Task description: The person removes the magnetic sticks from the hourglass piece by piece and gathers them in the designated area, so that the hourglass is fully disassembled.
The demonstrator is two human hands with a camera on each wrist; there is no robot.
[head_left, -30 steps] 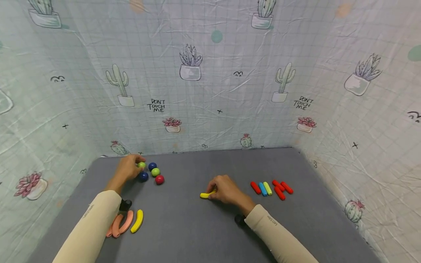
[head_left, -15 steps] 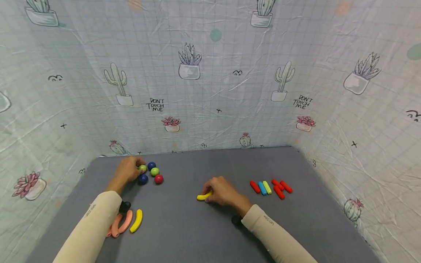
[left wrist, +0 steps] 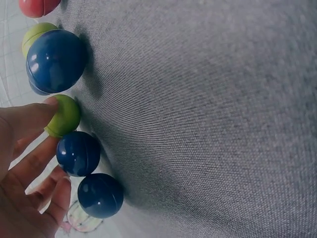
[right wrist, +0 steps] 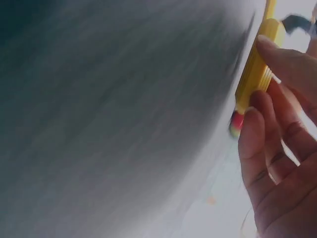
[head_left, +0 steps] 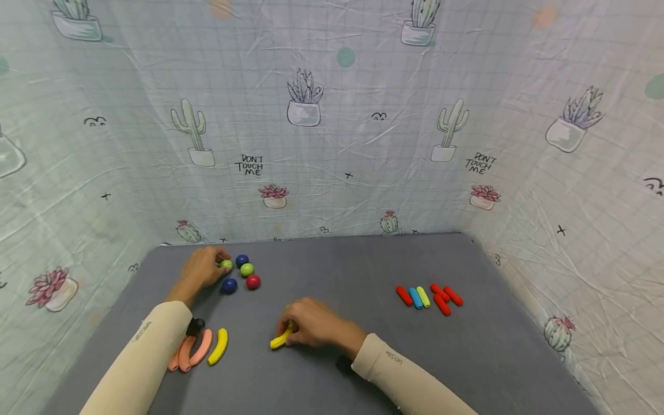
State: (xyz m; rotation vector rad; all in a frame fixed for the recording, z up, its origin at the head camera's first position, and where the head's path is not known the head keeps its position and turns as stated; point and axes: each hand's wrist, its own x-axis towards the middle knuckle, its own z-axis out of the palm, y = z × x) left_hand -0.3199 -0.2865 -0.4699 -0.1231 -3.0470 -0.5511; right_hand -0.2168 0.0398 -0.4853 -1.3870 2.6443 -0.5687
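At the back left of the grey table, my left hand (head_left: 202, 268) pinches a green ball (left wrist: 66, 117) between thumb and finger. Blue balls (left wrist: 78, 153) lie close by its other fingers, and a larger-looking blue ball (left wrist: 57, 61) sits on the far side. A second green ball (head_left: 247, 270) and a red ball (head_left: 253, 282) are just right of this hand. My right hand (head_left: 313, 324) holds a yellow toy banana (head_left: 280, 340) by pinching it, low over the front middle of the table. Another yellow toy banana (head_left: 218, 346) lies to its left.
Several pink curved sausage-like pieces (head_left: 202, 347) lie beside the left forearm, partly hidden by the sleeve. On the right are short red sticks (head_left: 442, 305), a blue stick (head_left: 416, 298) and a yellow-green stick (head_left: 423, 297). A patterned cloth (head_left: 332, 144) encloses the table (head_left: 353, 265).
My right hand has carried the toy banana left and nearer the front, towards the other banana. The left hand stays at the green ball, with barely any shift.
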